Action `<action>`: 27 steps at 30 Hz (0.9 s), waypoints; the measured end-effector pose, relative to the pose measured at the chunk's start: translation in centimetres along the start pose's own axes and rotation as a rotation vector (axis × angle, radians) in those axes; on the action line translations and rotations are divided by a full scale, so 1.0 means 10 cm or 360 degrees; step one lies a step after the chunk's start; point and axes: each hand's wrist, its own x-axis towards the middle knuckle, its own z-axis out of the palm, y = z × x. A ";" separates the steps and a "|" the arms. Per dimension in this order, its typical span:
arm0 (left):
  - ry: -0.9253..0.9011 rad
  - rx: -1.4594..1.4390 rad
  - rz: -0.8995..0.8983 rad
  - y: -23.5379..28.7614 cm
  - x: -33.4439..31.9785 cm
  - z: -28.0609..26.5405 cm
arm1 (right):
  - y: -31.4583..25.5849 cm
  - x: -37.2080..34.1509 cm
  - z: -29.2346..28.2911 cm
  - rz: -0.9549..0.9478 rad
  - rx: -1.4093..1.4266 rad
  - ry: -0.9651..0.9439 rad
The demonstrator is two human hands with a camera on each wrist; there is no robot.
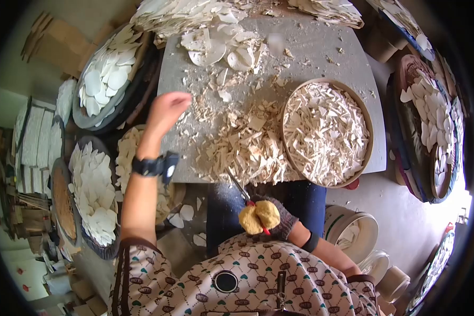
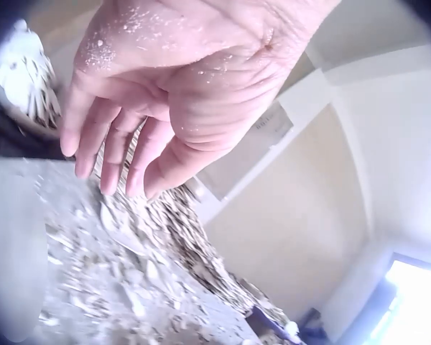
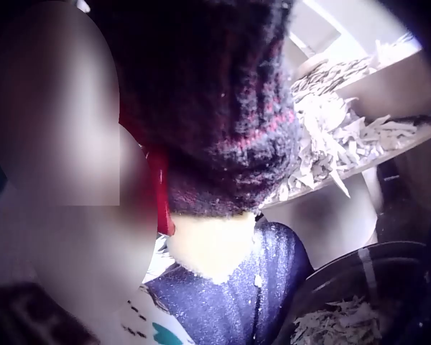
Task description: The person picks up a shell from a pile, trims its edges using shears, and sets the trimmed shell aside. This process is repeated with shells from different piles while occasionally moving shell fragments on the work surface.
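While the left hand (image 1: 167,109) curls loosely near jagged flakes (image 1: 242,148), the knit-gloved right hand (image 1: 284,218) grips a foam-padded tool (image 1: 267,214).

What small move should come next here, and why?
Probably reach the left hand toward the loose flat white pieces near the far end of the table: that hand looks empty, while the gloved right hand already holds the red-handled tool.

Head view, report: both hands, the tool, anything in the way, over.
Left hand empty, over the table's left edge. Right hand gripping tool, blade toward scraps. Tray just right of scraps, may crowd.
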 end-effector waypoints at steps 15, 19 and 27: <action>-0.0136 0.1233 0.0162 0.13 1.67 1.43 | 0.10 -0.22 -0.28 0.0555 0.2207 -0.0041; -0.0415 0.1132 0.0211 0.20 1.24 1.18 | 0.35 -0.21 -0.18 0.0405 0.1285 0.0018; -0.0131 0.1114 0.0488 -0.07 0.25 0.90 | 0.34 -0.02 -0.10 0.0009 0.0811 -0.0411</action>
